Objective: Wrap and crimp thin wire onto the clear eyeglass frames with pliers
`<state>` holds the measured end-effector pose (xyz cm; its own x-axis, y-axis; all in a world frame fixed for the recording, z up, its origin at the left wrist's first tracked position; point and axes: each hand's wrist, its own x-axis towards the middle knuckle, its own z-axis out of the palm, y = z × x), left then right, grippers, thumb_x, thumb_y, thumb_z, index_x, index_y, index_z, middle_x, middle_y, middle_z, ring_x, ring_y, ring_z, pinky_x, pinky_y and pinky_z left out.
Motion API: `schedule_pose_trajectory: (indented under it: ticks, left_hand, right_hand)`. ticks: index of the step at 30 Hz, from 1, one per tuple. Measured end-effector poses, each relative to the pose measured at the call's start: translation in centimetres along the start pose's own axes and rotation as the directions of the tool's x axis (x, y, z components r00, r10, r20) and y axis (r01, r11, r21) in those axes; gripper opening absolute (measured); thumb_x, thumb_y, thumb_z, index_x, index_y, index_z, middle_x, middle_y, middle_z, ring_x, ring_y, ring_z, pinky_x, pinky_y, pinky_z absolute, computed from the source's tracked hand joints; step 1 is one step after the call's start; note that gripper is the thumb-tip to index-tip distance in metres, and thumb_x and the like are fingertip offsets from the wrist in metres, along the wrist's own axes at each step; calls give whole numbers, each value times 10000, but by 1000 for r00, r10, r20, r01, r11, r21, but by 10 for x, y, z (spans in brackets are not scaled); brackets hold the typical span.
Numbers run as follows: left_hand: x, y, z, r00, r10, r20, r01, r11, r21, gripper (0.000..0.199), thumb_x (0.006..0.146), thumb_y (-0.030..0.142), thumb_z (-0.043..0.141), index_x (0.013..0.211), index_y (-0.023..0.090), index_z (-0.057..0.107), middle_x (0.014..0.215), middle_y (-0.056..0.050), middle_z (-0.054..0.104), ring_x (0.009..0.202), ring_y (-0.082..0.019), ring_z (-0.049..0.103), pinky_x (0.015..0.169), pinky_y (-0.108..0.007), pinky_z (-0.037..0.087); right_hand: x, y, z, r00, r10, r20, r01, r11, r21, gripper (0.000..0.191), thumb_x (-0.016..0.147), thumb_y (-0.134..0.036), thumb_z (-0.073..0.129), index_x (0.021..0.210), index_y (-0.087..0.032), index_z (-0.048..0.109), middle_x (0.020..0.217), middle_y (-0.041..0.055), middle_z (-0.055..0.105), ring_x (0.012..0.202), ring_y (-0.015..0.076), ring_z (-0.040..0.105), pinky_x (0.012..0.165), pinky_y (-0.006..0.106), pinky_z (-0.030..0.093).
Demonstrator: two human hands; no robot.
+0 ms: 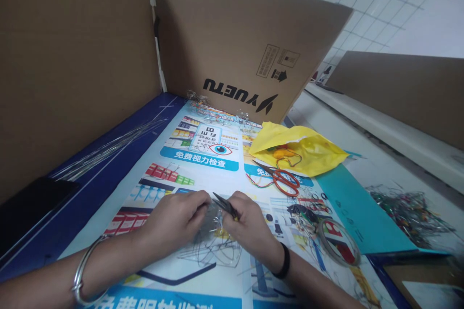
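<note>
My right hand (248,222) is wrapped round a pair of needle-nose pliers (225,204), whose dark pointed jaws reach left toward my other hand. The fingers of my left hand (177,217) are pinched together close to the plier tips; what they hold is too small to make out. Bent silvery wire (218,222) shows between and below the two hands. Under them, a loose bunch of thin wire pieces (213,251) lies on the printed poster sheet (217,186).
Orange-handled scissors (286,182) lie beside an open yellow pouch (308,147). A tape roll (339,242) is on the right, near a tangled wire heap (409,215). Straight wires (108,150) lie at left. Cardboard panels (232,34) stand behind.
</note>
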<state>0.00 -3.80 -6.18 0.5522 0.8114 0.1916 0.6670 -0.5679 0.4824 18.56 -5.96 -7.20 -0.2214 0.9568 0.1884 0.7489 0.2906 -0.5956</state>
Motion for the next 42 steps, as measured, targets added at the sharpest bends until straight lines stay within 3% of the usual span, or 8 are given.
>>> schedule_pose_trajectory:
  ticks: [7, 14, 18, 21, 30, 33, 37, 42]
  left_hand:
    - [3, 2, -6, 999, 46, -27, -48, 996, -76, 181, 820, 199, 425, 781, 191, 602, 712, -9, 616, 646, -138, 564, 567, -215, 390]
    - [8, 5, -11, 1000, -16, 6, 17, 984, -178, 189, 783, 182, 434, 745, 180, 619, 668, -3, 622, 620, -134, 559, 534, -202, 389]
    - [9, 4, -10, 1000, -31, 6, 31, 987, -160, 192, 763, 167, 446, 797, 191, 634, 677, 4, 640, 588, -126, 560, 508, -195, 364]
    - [9, 2, -7, 1000, -13, 4, 13, 994, -112, 166, 777, 191, 467, 710, 185, 619, 624, 12, 617, 554, -121, 539, 488, -198, 328]
    - [9, -2, 1, 970, 189, -155, -181, 981, 64, 167, 783, 157, 476, 654, 172, 581, 635, -7, 577, 638, -151, 497, 597, -268, 314]
    - [11, -2, 0, 955, 236, -178, -231, 972, 44, 171, 801, 173, 482, 661, 173, 581, 674, -15, 575, 734, -176, 483, 658, -299, 307]
    - [14, -2, 3, 970, 183, -161, -193, 980, -48, 150, 785, 131, 474, 706, 172, 595, 686, -11, 568, 749, -171, 488, 687, -308, 313]
    - [17, -1, 9, 973, 146, -178, -156, 987, -44, 127, 726, 104, 491, 662, 165, 582, 651, -7, 561, 704, -168, 490, 670, -303, 324]
  right_hand:
    - [2, 4, 2, 999, -40, -12, 40, 998, -38, 187, 669, -112, 498, 527, -179, 397, 586, -34, 426, 588, 101, 414, 543, 210, 284]
    - [2, 3, 3, 998, -52, -21, 50, 997, -56, 199, 651, -113, 508, 513, -183, 385, 563, -38, 414, 569, 101, 408, 534, 213, 276]
    - [0, 3, 4, 996, -55, -65, 52, 997, -49, 177, 663, -128, 499, 526, -186, 403, 578, -31, 426, 586, 109, 419, 543, 218, 285]
    - [-1, 3, 5, 995, -49, -92, 45, 998, -51, 173, 656, -135, 507, 530, -187, 401, 584, -29, 429, 591, 112, 421, 548, 222, 285]
    - [3, 4, 6, 992, -70, -108, 68, 997, -25, 178, 622, -125, 497, 518, -189, 367, 563, -37, 414, 577, 109, 413, 553, 227, 280]
    - [3, 3, 7, 992, -74, -105, 73, 997, -11, 170, 631, -125, 494, 525, -190, 377, 571, -34, 423, 578, 110, 418, 553, 226, 286]
    - [3, 1, 9, 992, -83, -97, 83, 997, -6, 148, 652, -129, 497, 539, -186, 419, 586, -25, 455, 591, 113, 435, 562, 226, 305]
    - [2, 1, 11, 988, -74, -134, 73, 997, -11, 157, 653, -142, 502, 528, -183, 417, 573, -23, 451, 584, 112, 433, 550, 221, 304]
